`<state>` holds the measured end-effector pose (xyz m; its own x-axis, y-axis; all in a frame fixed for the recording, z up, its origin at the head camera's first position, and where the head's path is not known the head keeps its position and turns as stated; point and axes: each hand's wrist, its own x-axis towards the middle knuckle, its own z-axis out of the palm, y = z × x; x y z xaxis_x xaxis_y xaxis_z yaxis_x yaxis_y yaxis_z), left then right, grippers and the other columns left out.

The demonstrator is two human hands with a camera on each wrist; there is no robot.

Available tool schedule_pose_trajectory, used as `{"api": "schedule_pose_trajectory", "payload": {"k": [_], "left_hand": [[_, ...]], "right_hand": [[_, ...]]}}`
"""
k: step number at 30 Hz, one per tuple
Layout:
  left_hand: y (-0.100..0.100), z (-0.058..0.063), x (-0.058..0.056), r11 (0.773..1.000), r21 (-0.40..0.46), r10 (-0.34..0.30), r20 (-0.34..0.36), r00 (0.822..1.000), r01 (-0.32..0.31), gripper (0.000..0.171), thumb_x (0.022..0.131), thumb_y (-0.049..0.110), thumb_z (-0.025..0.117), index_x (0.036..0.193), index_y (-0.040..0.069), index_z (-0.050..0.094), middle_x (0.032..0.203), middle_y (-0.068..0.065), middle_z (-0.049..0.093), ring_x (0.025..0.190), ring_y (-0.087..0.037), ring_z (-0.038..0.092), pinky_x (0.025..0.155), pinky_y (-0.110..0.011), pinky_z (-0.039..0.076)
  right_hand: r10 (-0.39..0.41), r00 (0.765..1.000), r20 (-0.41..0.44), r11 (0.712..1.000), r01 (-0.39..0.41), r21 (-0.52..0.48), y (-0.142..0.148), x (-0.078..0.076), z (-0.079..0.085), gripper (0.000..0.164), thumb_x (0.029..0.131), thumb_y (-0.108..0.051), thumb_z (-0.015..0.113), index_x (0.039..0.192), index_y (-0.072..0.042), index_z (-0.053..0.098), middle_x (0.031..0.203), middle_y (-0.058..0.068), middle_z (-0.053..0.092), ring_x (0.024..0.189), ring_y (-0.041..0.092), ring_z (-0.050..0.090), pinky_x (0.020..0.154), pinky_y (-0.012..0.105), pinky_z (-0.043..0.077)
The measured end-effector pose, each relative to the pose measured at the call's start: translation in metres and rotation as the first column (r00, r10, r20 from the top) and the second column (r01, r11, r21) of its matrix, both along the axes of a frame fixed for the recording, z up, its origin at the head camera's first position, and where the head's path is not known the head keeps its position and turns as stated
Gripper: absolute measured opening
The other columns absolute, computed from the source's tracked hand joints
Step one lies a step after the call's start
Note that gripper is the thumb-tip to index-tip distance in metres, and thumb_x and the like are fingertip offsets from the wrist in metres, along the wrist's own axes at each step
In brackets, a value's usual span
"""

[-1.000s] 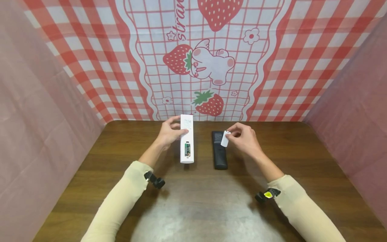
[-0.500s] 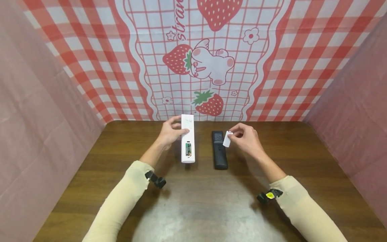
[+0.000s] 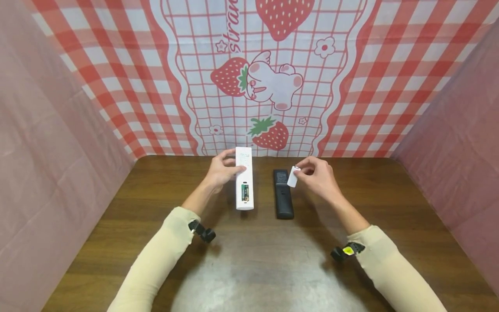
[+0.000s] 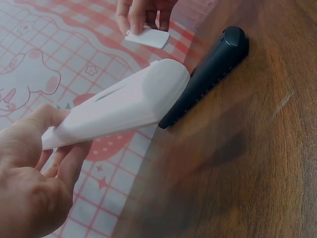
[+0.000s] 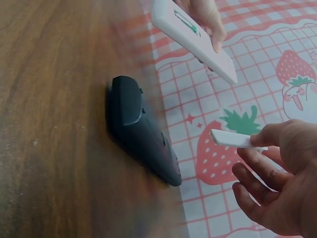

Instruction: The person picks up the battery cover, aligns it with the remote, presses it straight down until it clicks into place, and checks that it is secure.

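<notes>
My left hand (image 3: 221, 171) grips a white remote control (image 3: 244, 167) near its far end, thumb on the back and fingers beneath. Its back faces up, and green batteries (image 3: 244, 193) show in the uncovered compartment. The left wrist view shows the remote (image 4: 119, 99) raised above the table. Between thumb and fingers, my right hand (image 3: 317, 177) pinches a small white battery cover (image 3: 293, 177), seen edge-on as a thin cover (image 5: 233, 139) in the right wrist view. A black remote control (image 3: 283, 195) lies on the table between the hands, the cover overlapping its edge in the head view.
The brown wooden table (image 3: 249, 260) ends at the back against a red-and-white checked cloth (image 3: 156, 86) printed with strawberries. Pink cloth walls (image 3: 50, 130) stand at both sides. Each wrist wears a strapped black camera (image 3: 206, 235).
My left hand has shifted the white remote slightly to the right. My right hand has moved the cover a little to the right and slightly up, still pinching it. The black remote stays put.
</notes>
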<state>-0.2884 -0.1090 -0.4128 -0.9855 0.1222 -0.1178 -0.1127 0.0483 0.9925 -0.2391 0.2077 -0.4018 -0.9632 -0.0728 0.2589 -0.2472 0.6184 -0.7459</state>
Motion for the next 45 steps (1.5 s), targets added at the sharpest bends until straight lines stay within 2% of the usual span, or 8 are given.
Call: {"api": "schedule_pose_trajectory", "payload": {"k": [5,14,27,36,42,45], "left_hand": [[0.002,0.000,0.000,1.000,0.006,0.001,-0.006,1.000,-0.001,0.080,0.097,-0.009,0.079,0.168,0.010,0.049,0.151,-0.029,0.069,0.107,-0.030,0.079,0.102,-0.050,0.072],[0.007,0.001,0.002,1.000,-0.002,-0.002,-0.008,1.000,0.002,0.081,0.096,-0.009,0.080,0.168,0.010,0.049,0.151,-0.029,0.069,0.103,-0.026,0.078,0.095,-0.043,0.073],[0.012,0.000,0.004,1.000,0.003,-0.006,-0.006,1.000,0.006,0.079,0.097,-0.008,0.079,0.168,0.009,0.049,0.151,-0.029,0.070,0.096,-0.021,0.075,0.083,-0.032,0.073],[0.016,0.000,0.004,0.999,0.031,-0.017,-0.009,1.000,0.017,0.080,0.097,-0.009,0.078,0.169,0.009,0.047,0.153,-0.029,0.068,0.095,-0.020,0.075,0.086,-0.033,0.073],[0.018,-0.001,0.004,0.998,0.044,-0.035,-0.023,0.999,0.036,0.081,0.098,-0.008,0.077,0.170,0.009,0.045,0.153,-0.030,0.068,0.098,-0.021,0.077,0.099,-0.045,0.073],[0.019,-0.002,0.004,0.998,0.047,-0.039,-0.021,0.999,0.040,0.081,0.098,-0.008,0.077,0.171,0.009,0.045,0.153,-0.030,0.068,0.099,-0.023,0.078,0.097,-0.044,0.073]], "right_hand": [[-0.004,1.000,-0.008,1.000,0.004,-0.013,0.001,0.001,0.006,0.018,0.101,-0.012,0.082,0.113,0.001,0.078,0.099,0.023,0.085,0.081,0.009,0.068,0.073,0.017,0.049],[0.009,1.000,-0.018,1.000,-0.009,-0.029,0.001,0.002,0.010,0.019,0.101,-0.012,0.083,0.114,0.002,0.078,0.098,0.024,0.085,0.080,0.008,0.067,0.071,0.017,0.048],[0.038,0.999,-0.006,0.998,-0.038,-0.042,-0.001,0.005,0.006,0.018,0.101,-0.009,0.083,0.113,0.004,0.077,0.096,0.023,0.084,0.077,0.009,0.064,0.067,0.020,0.047],[0.058,0.998,0.003,0.996,-0.057,-0.071,-0.004,0.006,0.005,0.018,0.100,-0.005,0.082,0.112,0.006,0.077,0.092,0.020,0.083,0.074,0.002,0.063,0.066,0.020,0.047],[0.085,0.996,0.036,0.990,-0.080,-0.117,-0.005,0.007,0.005,0.018,0.100,-0.004,0.082,0.113,0.007,0.077,0.087,0.013,0.082,0.071,0.002,0.063,0.067,0.019,0.049],[0.087,0.996,0.038,0.989,-0.081,-0.126,-0.006,0.008,0.005,0.019,0.100,-0.004,0.081,0.113,0.008,0.076,0.086,0.012,0.082,0.071,0.001,0.062,0.067,0.019,0.049]]}}
